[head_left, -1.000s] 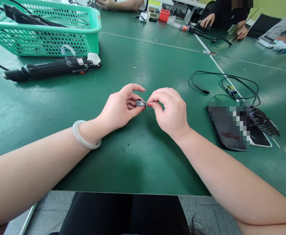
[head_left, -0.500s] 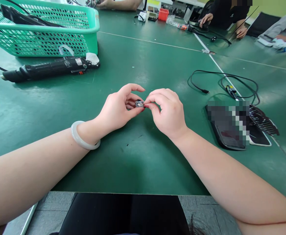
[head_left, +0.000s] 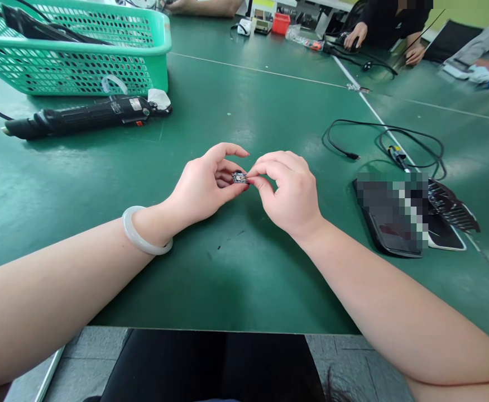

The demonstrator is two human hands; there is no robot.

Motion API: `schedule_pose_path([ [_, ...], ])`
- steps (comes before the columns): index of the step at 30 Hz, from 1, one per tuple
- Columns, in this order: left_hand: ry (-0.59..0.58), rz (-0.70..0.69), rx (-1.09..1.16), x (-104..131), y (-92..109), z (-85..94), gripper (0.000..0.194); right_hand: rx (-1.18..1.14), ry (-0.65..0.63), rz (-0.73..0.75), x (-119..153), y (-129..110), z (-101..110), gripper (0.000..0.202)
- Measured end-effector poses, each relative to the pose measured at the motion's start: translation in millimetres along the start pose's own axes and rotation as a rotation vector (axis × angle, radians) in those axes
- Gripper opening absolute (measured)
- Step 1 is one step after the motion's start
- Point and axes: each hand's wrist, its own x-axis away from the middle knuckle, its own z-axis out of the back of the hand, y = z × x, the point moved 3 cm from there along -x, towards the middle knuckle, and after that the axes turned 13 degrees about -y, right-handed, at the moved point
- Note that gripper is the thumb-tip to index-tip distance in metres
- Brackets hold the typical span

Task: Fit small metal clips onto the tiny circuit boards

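Observation:
Between my two hands, above the green table, is a small black-and-silver part [head_left: 239,177], too small to name exactly. My left hand [head_left: 200,181], with a pale bangle on its wrist, has its thumb under the part and curled fingers behind it; its index finger arches free above. The thumb and index finger of my right hand [head_left: 288,192] pinch the part's right end. Its contact with the left fingers is partly hidden.
A black electric screwdriver [head_left: 89,116] lies before a green basket [head_left: 156,67] at left. On the right are a looped black cable [head_left: 416,131], a dark phone [head_left: 389,223] and a black claw hair clip [head_left: 449,204]. Co-workers' hands [head_left: 355,36] rest across the table [head_left: 228,268].
The hands and the small part hold almost the same pose. The part looks turned very slightly, and the whole view has shifted a little.

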Motion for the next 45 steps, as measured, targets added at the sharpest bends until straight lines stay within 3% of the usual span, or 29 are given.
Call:
schedule_pose_path([
  [17, -0.021, 0.081, 0.209, -4.0, -7.0, 1.0, 0.047, -0.177, 0.001, -0.071, 0.0, 7.7, -2.5, 0.012],
  [45, -0.037, 0.052, 0.109, -3.2, -5.2, 0.4, 0.044, -0.208, -0.025, -0.100, 0.8, 1.1, -0.9, 0.010],
])
